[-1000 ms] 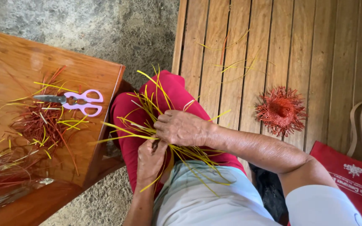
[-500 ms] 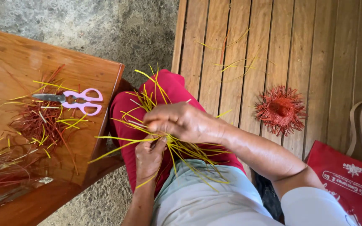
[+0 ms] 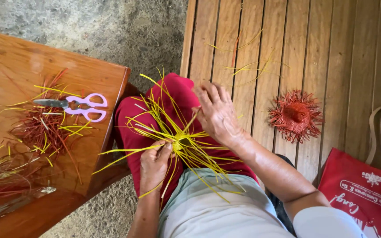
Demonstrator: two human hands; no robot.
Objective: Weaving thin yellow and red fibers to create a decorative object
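Wooden bench, person seated. Left hand [image 3: 154,164] pinches the hub of the yellow strip weave [image 3: 179,143] on the lap; right hand [image 3: 217,112] pulls 1 strip (fingers closed). Risk: loosened pinch lets crossings spring apart.

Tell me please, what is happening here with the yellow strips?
A seated person is working a bundle of yellow strips on their lap. The left hand pinches the bundle at its centre, and the right hand pulls one strip upward. On the wooden table beside them lie pink-handled scissors among red and yellow offcuts. A finished-looking red woven piece rests on the wooden bench, next to a red bag.
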